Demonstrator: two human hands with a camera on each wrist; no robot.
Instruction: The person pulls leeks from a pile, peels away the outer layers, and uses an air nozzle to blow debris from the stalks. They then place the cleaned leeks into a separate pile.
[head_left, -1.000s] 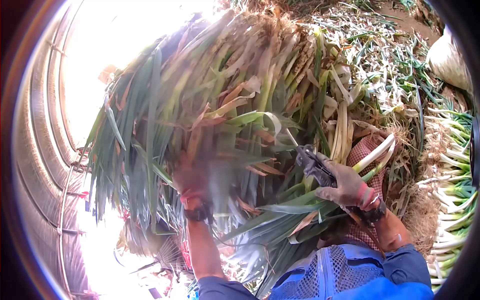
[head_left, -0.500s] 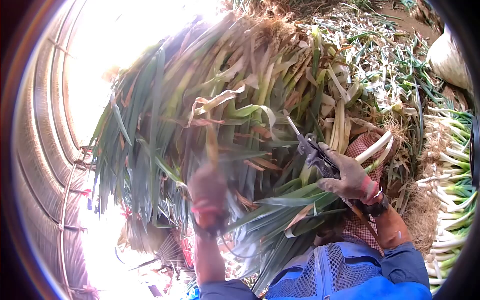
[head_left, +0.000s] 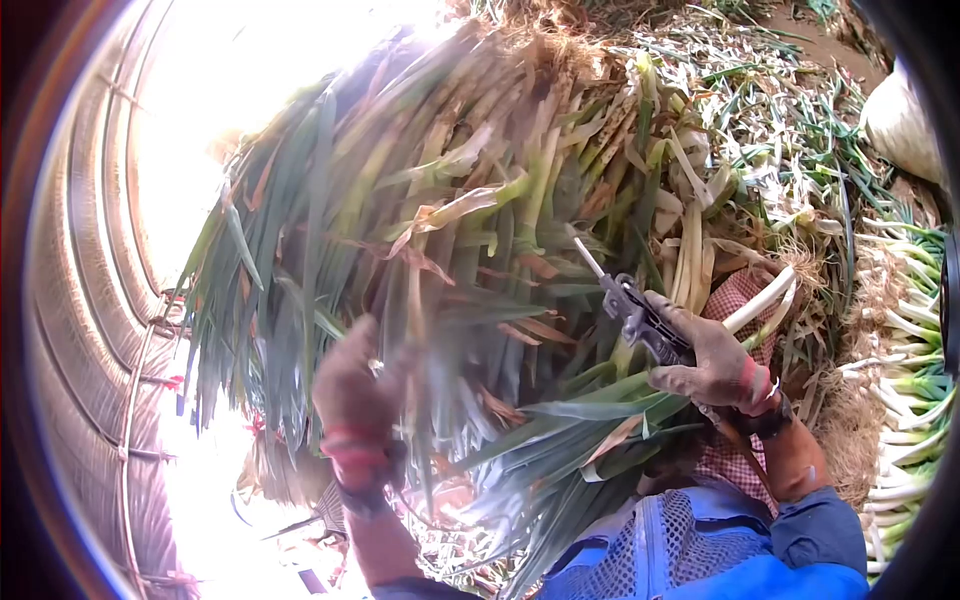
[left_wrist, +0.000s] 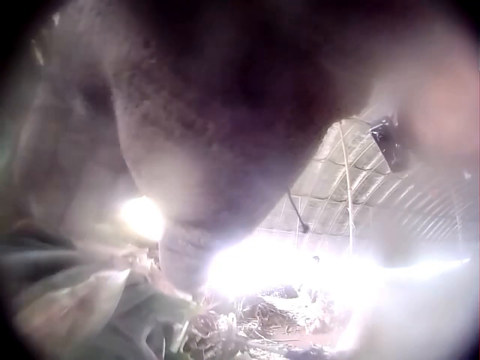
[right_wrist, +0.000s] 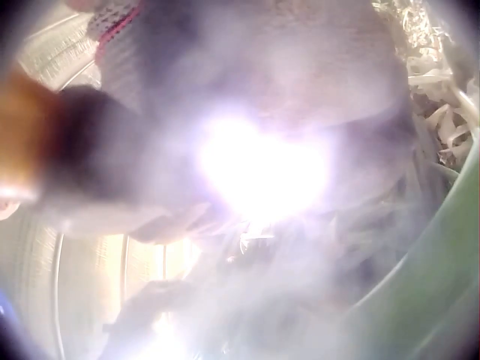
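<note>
In the head view my gloved right hand (head_left: 708, 362) grips a dark spray-gun-like tool (head_left: 645, 318), its thin metal nozzle angled up-left toward the leaves. A leek with a white stalk (head_left: 762, 300) and roots lies beside that hand, its green leaves (head_left: 590, 425) spreading below. My gloved left hand (head_left: 358, 392) is blurred, in front of the lower leaves of a big leek heap (head_left: 470, 190); whether its fingers hold anything is unclear. A dry leaf strip (head_left: 440, 212) hangs across the heap. Both wrist views are mostly glare and blurred glove.
Trimmed leeks (head_left: 905, 400) lie in a row at the right edge. Peeled leaf scraps (head_left: 760, 130) cover the ground behind, near a pale round sack (head_left: 900, 125). Curved ribbed sheeting (head_left: 85, 300) forms the left wall. Checked cloth (head_left: 735, 310) shows beside the right hand.
My left hand has moved left from the hanging dry leaf strip. My right hand has shifted slightly right with the tool still in its grip.
</note>
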